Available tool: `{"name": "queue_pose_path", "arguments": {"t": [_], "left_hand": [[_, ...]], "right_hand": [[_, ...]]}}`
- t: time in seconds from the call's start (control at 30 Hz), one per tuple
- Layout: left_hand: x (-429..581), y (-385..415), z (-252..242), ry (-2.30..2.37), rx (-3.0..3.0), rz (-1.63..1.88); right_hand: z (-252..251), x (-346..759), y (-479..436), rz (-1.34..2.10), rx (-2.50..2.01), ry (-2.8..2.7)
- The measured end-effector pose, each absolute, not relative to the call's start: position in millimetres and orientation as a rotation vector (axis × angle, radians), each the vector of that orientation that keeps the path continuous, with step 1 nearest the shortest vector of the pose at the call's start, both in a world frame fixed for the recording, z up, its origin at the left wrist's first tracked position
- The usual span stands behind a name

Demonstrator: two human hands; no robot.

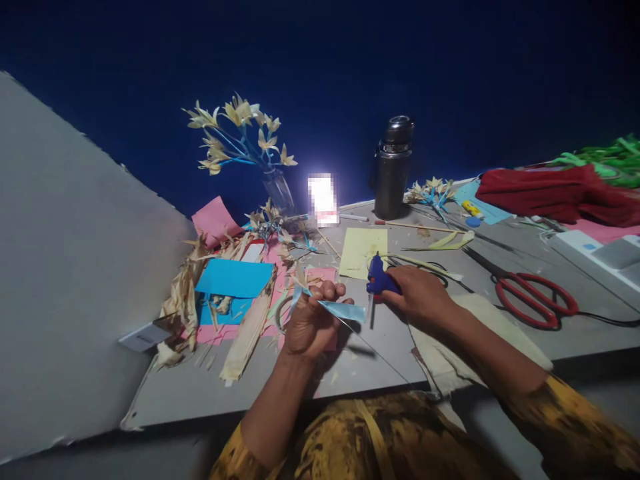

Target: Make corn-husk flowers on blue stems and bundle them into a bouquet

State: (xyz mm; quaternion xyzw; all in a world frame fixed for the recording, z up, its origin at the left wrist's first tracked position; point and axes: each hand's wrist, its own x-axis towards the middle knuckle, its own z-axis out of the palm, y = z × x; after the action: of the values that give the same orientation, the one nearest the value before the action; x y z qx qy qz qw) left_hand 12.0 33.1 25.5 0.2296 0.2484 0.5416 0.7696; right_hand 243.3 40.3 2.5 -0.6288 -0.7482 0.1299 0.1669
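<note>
Between the fingertips of my left hand (314, 320) is a handmade flower stem: a thin wire with a strip of light blue paper (347, 311) that sticks out to the right. A pale petal shows above the fingers, and the wire slants down toward the table's front edge. My right hand (417, 291) is wrapped round a blue glue gun (379, 279), its glue stick showing at the lower end. The gun is over the table just right of the blue strip, apart from it. A yellow paper sheet (357, 250) lies behind the gun.
Red-handled scissors (537, 300) lie at right, near a red cloth (540, 193). A dark flask (395, 170) stands at the back, beside a bright light (324, 197). A glass vase (280, 190) holds pale flowers. Husks and blue paper (235, 277) cover the left. A wall borders the left side.
</note>
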Motion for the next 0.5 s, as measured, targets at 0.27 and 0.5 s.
{"name": "queue_pose_path", "arguments": {"t": [0.27, 0.5], "left_hand": [[8.9, 29.0, 24.7, 0.533, 0.553, 1.185], [5.8, 25.4, 27.1, 0.588, 0.698, 1.169]], "right_hand": [[34.4, 218.4, 3.2, 0.924, -1.305, -1.61], [47.1, 176.7, -9.7, 1.41, -1.114, -1.358]]}}
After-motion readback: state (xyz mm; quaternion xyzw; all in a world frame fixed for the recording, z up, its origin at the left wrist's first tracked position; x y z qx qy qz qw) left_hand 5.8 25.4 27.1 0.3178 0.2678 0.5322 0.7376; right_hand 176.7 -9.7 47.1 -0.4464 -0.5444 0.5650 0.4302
